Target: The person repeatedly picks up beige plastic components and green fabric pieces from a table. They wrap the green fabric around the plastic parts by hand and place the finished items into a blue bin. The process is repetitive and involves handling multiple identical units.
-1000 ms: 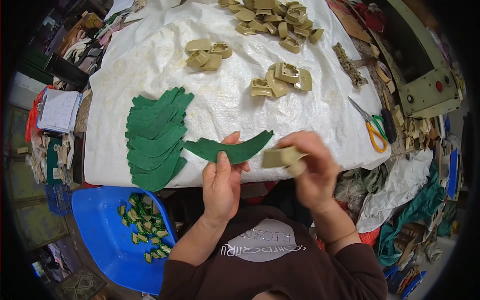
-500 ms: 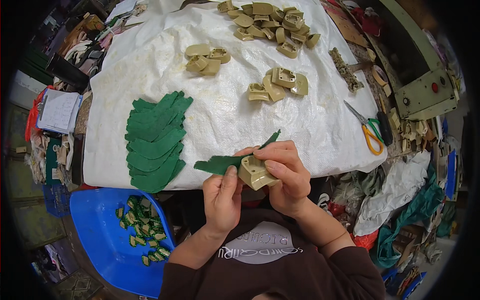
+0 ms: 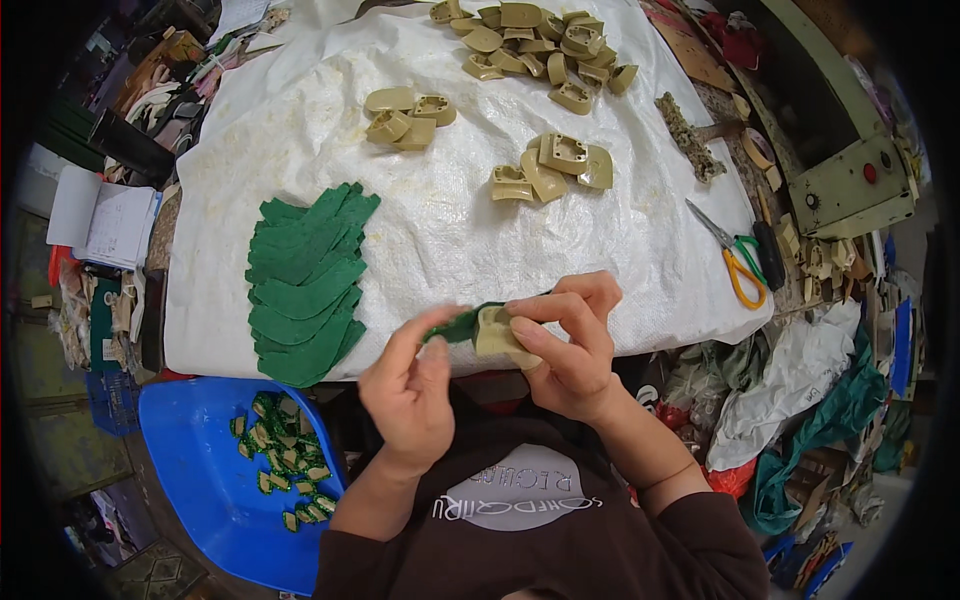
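Observation:
A beige plastic shoe heel [image 3: 497,335] is in my right hand [image 3: 572,350], held between the thumb and bent fingers just over the table's near edge. Along the heel's far side runs a dark green cloth piece [image 3: 457,327]. My left hand [image 3: 408,385], slightly blurred, has thumb and fingers around the cloth's left end, a little apart from the heel. The cloth's right end is mostly hidden behind my right fingers. A stack of overlapping green cloth pieces [image 3: 305,290] lies to the left.
A white sheet [image 3: 440,220] covers the table. More heels lie in a small left group [image 3: 412,120], a middle group [image 3: 553,168] and a far heap [image 3: 535,45]. Scissors [image 3: 735,262] rest at the right. A blue tub [image 3: 200,490] holds green-covered pieces [image 3: 285,450]. A green machine [image 3: 850,185] stands right.
My left hand has moved left, off the heel, to the cloth's end. The cloth's left end now reaches less far out. At the far left, a sheet on the clipboard has lifted.

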Action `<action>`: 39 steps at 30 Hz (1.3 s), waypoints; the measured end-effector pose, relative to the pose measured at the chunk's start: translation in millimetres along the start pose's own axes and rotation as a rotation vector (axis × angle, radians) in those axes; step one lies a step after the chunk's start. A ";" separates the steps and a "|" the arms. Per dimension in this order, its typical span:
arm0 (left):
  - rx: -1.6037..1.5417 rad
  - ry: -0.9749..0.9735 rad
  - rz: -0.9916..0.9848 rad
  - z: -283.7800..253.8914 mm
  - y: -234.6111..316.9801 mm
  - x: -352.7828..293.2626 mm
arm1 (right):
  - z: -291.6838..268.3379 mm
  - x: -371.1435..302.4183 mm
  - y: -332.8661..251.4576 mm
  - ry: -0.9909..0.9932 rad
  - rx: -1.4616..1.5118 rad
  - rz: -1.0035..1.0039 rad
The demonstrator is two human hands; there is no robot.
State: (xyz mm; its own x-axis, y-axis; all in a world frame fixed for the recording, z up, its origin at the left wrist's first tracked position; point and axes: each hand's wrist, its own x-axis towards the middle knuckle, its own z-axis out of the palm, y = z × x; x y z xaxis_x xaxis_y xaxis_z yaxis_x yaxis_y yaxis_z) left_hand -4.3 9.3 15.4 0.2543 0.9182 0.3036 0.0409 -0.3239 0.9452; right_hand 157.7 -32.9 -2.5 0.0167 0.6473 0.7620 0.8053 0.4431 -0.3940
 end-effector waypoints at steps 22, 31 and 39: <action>-0.018 -0.179 0.154 5.9 -31.2 -5.5 | -5.0 -11.5 8.6 -0.224 0.350 0.205; 0.145 -0.125 0.474 13.4 -23.8 0.2 | -15.4 -3.0 1.0 -0.403 0.540 0.234; 0.195 -0.066 0.596 5.7 -23.5 -1.0 | -19.2 4.3 1.3 -0.287 0.213 0.023</action>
State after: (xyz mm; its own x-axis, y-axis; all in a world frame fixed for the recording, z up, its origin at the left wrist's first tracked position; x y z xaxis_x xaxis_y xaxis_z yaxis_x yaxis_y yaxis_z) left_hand 0.0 14.6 -7.8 0.3469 0.5531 0.7574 0.0478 -0.8170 0.5747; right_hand 170.1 -41.4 10.2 -0.1580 0.7927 0.5887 0.6643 0.5265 -0.5306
